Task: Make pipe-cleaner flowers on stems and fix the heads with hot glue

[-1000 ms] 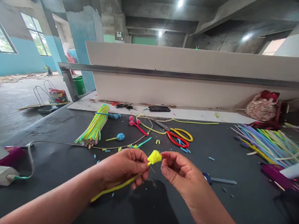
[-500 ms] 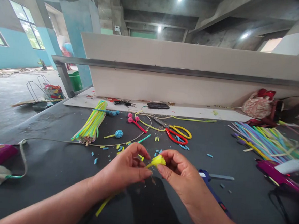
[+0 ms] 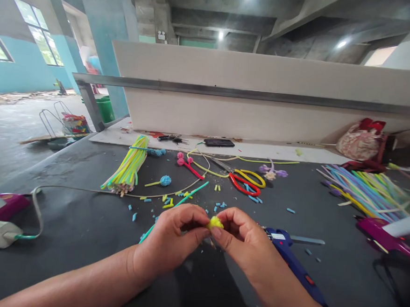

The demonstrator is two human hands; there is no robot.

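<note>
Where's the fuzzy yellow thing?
In the head view, the fuzzy yellow thing is at lower middle, pinched between the left hand and right hand, nearer than the scissors.

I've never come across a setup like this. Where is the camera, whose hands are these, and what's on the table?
There is no machine here, just a person working bare-handed. Every picture comes from one camera worn on that person's head, looking forward and down. The left hand and right hand pinch a small yellow piece between their fingertips. On the dark table lie a yellow-green bundle, a blue ball on a stem, scissors with one red and one yellow handle, and small cut bits. A blue tool lies partly hidden by the right arm.
</note>
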